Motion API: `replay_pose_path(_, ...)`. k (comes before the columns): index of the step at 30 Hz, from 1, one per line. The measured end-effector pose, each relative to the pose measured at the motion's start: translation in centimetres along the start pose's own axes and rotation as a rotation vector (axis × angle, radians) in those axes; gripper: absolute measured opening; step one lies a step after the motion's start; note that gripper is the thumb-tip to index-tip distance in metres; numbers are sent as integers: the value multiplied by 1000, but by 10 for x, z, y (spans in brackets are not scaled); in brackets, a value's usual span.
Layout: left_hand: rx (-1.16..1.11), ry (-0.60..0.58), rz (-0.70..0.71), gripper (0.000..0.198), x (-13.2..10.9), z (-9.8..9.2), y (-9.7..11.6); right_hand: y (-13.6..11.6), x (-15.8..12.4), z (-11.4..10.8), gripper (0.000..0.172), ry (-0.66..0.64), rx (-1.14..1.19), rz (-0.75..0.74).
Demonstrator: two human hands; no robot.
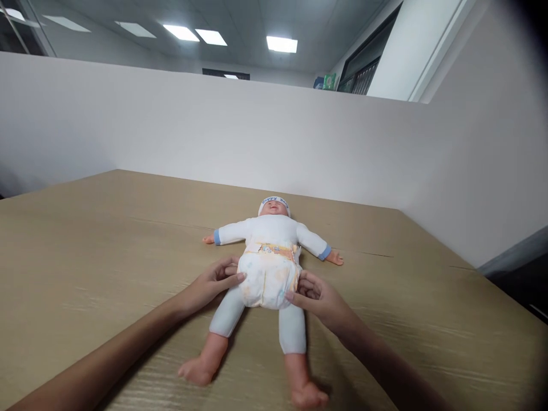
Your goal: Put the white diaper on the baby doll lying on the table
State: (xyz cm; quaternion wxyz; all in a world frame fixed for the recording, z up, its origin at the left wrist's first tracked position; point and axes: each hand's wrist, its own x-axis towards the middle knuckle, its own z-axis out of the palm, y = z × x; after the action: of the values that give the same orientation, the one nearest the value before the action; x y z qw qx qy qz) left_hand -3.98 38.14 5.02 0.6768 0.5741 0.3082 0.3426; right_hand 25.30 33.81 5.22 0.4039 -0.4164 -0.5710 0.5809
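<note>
A baby doll (274,229) in a white suit with blue cuffs lies on its back on the table, arms spread and feet toward me. Around its hips is a white diaper (266,279) with a printed orange waistband, fastened at the front. My left hand (221,278) is closed at the diaper's left side, thumb on its front edge and fingers curled beside it. On the opposite side, my right hand (313,292) pinches the diaper's edge near the leg opening. The fingertips of both hands are partly hidden.
The wooden table (107,245) extends around the doll on all sides. A white partition (192,125) rises behind its far edge. Near the right edge is a dark area (522,274). Beyond the partition, a green package (329,81) shows.
</note>
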Motion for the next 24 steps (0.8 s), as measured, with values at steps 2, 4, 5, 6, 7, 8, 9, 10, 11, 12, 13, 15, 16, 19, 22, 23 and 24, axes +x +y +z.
replay_pose_path(2, 71, 80, -4, 31, -5, 0, 7, -7, -5, -3, 51, 70, -31, 22)
replay_pose_path(4, 183, 169, 16, 32, -12, -1, 15, -13, -12, -8, 54, 117, -52, 32)
replay_pose_path(5, 245, 208, 31, 34, -15, -3, 19, -15, -15, -12, 56, 136, -71, 33)
replay_pose_path(6, 302, 239, 50, 35, -17, -5, 23, -16, -17, -15, 57, 149, -97, 35)
replay_pose_path(7, 353, 266, 71, 36, -19, -6, 27, -16, -18, -18, 58, 165, -129, 31)
replay_pose_path(8, 400, 295, 95, 37, -19, -7, 30, -15, -18, -21, 59, 191, -163, 13)
replay_pose_path(9, 447, 323, 118, 37, -18, -7, 33, -13, -16, -23, 58, 231, -194, -18)
replay_pose_path(10, 496, 349, 146, 37, -14, -7, 35, -10, -12, -25, 56, 279, -220, -61)
replay_pose_path(11, 548, 366, 182, 36, -7, -5, 36, -8, -7, -26, 53, 329, -244, -112)
replay_pose_path(12, 602, 374, 228, 34, 1, -3, 37, -6, 1, -26, 49, 374, -269, -164)
replay_pose_path(13, 645, 370, 278, 31, 11, -1, 37, -4, 10, -26, 45, 401, -289, -213)
replay_pose_path(15, 682, 354, 367, 27, 35, 5, 35, -2, 30, -24, 40, 388, -310, -284)
replay_pose_path(16, 672, 357, 391, 26, 47, 7, 34, 0, 40, -23, 39, 362, -310, -308)
replay_pose_path(19, 620, 341, 405, 23, 74, 12, 28, 5, 64, -18, 38, 301, -293, -353)
replay_pose_path(22, 577, 305, 397, 22, 82, 12, 18, 16, 74, -13, 38, 326, -284, -375)
replay_pose_path(23, 568, 304, 395, 23, 82, 11, 14, 19, 75, -12, 39, 340, -265, -383)
replay_pose_path(24, 561, 314, 396, 24, 81, 9, 9, 22, 74, -12, 39, 348, -242, -393)
